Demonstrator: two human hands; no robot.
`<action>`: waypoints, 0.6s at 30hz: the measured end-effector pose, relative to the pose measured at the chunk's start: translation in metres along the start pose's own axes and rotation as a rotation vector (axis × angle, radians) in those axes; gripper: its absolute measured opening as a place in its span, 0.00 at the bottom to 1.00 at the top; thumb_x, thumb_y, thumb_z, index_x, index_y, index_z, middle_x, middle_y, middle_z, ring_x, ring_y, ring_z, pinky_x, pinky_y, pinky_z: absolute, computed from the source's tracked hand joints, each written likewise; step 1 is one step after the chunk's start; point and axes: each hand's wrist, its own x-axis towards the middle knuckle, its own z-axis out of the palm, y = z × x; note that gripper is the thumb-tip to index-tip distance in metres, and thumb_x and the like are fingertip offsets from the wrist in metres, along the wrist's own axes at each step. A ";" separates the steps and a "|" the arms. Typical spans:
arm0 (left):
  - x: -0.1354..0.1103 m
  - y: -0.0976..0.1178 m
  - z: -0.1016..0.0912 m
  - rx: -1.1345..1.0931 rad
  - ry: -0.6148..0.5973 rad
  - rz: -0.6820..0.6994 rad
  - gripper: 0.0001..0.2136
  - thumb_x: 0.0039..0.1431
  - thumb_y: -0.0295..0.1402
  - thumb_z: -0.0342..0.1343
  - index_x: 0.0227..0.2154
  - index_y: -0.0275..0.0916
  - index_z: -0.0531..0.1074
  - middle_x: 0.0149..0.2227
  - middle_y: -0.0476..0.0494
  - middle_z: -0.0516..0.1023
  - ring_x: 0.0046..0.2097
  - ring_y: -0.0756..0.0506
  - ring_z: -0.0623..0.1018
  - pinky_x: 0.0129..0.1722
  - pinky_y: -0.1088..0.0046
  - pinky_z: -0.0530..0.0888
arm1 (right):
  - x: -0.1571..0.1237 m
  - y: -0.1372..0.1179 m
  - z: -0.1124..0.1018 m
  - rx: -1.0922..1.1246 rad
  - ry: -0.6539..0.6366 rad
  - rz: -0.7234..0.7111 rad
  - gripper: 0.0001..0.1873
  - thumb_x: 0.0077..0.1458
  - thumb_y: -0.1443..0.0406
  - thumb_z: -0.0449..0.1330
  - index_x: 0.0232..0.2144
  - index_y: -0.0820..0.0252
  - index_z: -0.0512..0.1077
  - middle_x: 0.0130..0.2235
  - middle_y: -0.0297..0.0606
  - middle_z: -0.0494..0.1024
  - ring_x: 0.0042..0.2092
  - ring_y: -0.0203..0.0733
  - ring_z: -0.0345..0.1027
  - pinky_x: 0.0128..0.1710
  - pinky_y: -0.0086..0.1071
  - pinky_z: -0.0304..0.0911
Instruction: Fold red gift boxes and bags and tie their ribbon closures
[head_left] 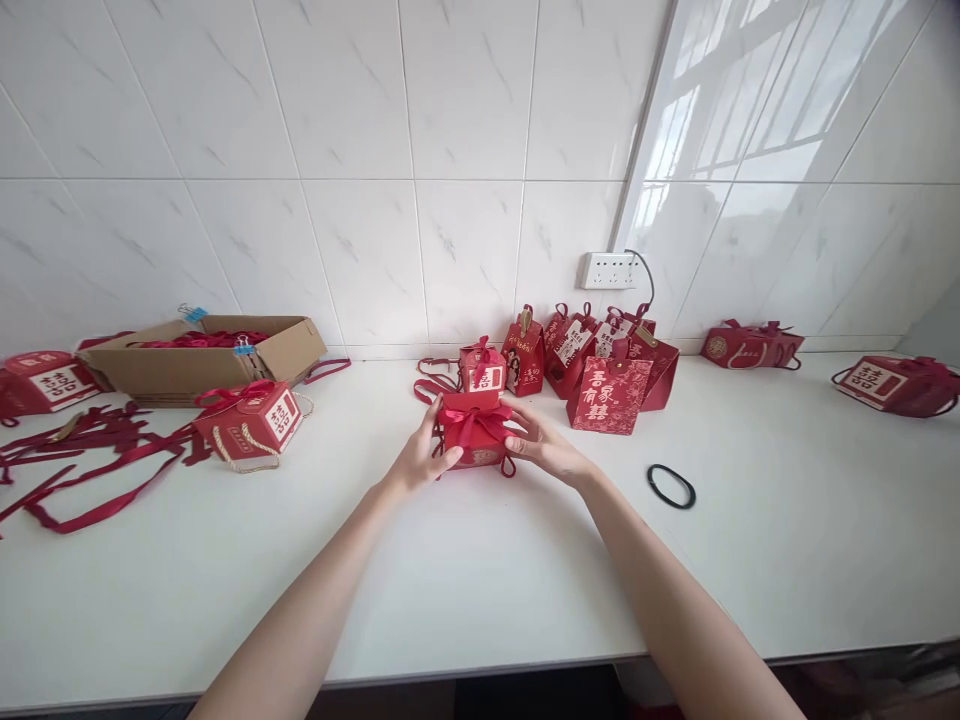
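Between front and back edges of the desk [540, 600], left hand [421, 452] and right hand [541, 440], fingers half-curved, held one gift box [480, 457]; by the back edge, one carton [180, 376] contained red ribbons [214, 341].

On the white table [480, 590] sit 1 red paper box [469, 457] with a shiny bow [474, 424], other red paper boxes [244, 425], 1 brown cardboard box [176, 381], long dark-red ribbons [97, 517] and 1 black ring [691, 492].

Marbled tile wall [465, 90] behind white table [480, 580]
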 end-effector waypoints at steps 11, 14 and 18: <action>0.001 0.000 -0.004 0.164 0.077 -0.017 0.33 0.54 0.50 0.48 0.59 0.38 0.53 0.57 0.38 0.65 0.55 0.38 0.70 0.49 0.64 0.71 | 0.009 0.011 0.004 -0.283 0.223 -0.082 0.30 0.34 0.51 0.70 0.38 0.56 0.66 0.46 0.40 0.71 0.48 0.48 0.67 0.47 0.44 0.64; 0.002 0.001 -0.001 0.128 0.089 -0.043 0.31 0.55 0.49 0.48 0.58 0.40 0.55 0.56 0.39 0.67 0.55 0.39 0.69 0.51 0.63 0.70 | 0.008 0.010 0.010 -0.344 0.259 -0.056 0.27 0.39 0.45 0.64 0.32 0.58 0.66 0.40 0.38 0.73 0.44 0.45 0.67 0.46 0.40 0.63; 0.002 0.004 0.001 0.087 0.101 -0.090 0.31 0.54 0.49 0.50 0.58 0.39 0.55 0.56 0.37 0.66 0.54 0.38 0.70 0.52 0.60 0.68 | 0.008 0.006 0.013 -0.381 0.317 0.027 0.30 0.47 0.40 0.52 0.31 0.61 0.68 0.33 0.37 0.72 0.39 0.41 0.66 0.42 0.35 0.62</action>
